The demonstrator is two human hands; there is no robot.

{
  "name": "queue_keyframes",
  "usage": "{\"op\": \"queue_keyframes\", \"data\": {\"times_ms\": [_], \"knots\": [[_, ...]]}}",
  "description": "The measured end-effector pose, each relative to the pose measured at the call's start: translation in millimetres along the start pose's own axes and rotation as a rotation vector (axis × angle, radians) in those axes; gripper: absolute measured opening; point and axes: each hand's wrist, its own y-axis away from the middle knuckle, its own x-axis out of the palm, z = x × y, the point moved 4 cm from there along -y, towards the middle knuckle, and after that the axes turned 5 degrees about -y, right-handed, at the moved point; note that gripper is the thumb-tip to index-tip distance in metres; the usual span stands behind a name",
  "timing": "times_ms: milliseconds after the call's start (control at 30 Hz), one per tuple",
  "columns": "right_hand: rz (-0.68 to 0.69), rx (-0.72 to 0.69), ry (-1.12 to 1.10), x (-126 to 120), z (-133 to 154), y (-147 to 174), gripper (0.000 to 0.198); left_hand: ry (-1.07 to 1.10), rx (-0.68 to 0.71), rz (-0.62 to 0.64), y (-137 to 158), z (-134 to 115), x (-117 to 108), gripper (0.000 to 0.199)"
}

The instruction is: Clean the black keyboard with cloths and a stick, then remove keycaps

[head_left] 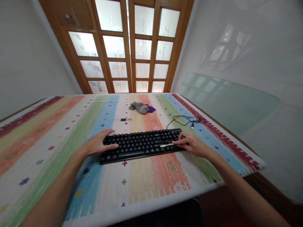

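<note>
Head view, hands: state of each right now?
Left hand: open, spread at the left end of the keyboard.
Right hand: closed, holding a slim white stick.

The scene is taken in by one head-worn camera, placed above and behind the left grip (98, 144) and the right grip (194, 145), faced forward and down. The forearms (60, 178) are seen from behind, nearest the lens. Between the grips, the keyboard (139, 145) is framed at middle range, with the tabletop (142, 178) spread around it. Far beyond them, the glazed doors (143, 49) are included, and walls (26, 60) are caught on both sides.
</note>
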Motion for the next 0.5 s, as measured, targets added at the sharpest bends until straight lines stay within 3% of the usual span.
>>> {"op": "queue_keyframes", "data": {"times_ms": [100, 233, 400, 500], "knots": [[-0.005, 0.027, -0.004, -3, -6, 6, 0.028, -0.035, -0.015, -0.182, 1, -4, -11, 0.085], [-0.011, 0.063, 0.003, -8, -11, 13, 0.029, -0.063, 0.100, -0.345, 4, -34, -14, 0.066], [-0.025, 0.066, -0.006, -15, -18, 19, 0.029, -0.066, 0.300, -0.293, 8, -86, 6, 0.056], [-0.030, 0.086, -0.008, -19, -26, 24, 0.028, -0.097, 0.334, -0.267, 8, -101, 20, 0.056]]}}
